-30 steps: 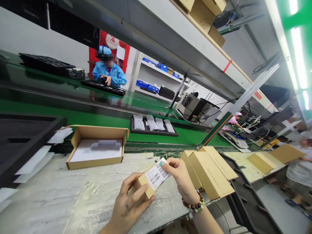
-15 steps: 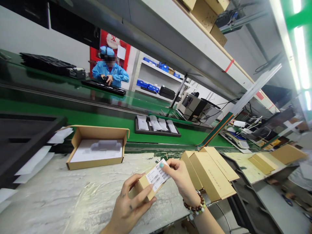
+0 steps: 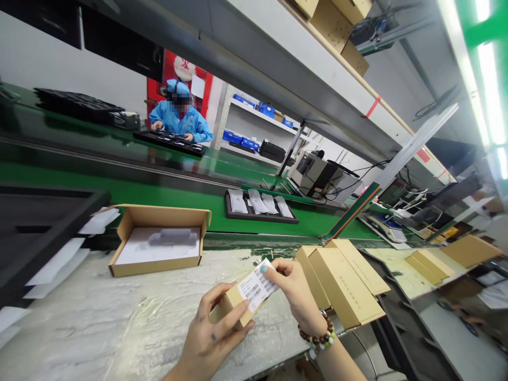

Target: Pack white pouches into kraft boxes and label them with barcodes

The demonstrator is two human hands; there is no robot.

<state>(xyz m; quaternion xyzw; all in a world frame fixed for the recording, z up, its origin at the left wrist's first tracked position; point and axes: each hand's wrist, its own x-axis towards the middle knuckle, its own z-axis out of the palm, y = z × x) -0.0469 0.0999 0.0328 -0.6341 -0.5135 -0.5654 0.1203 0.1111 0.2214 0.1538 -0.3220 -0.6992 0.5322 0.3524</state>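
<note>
My left hand (image 3: 216, 330) is wrapped round a small brown cardboard box (image 3: 233, 306), its index finger lying along the near edge. Across the box's upper face lies a white barcode label (image 3: 254, 286), tilted up to the right. The thumb of my right hand (image 3: 291, 283) presses on the label's far right end, with the fingers closed behind it. Whether the label is fully stuck down I cannot tell. My palms and the box's underside are hidden.
An open cardboard box (image 3: 156, 259) with a white insert stands at the left. Closed cardboard boxes (image 3: 345, 280) are stacked at the right. A black tray (image 3: 262, 216) of white packets sits on the green belt (image 3: 214, 211). Across the line sits a co-worker (image 3: 180, 116).
The black tray of packets has shifted slightly right along the belt. The co-worker's hands have moved apart and down to their tray. My hands, the box and the label have barely moved.
</note>
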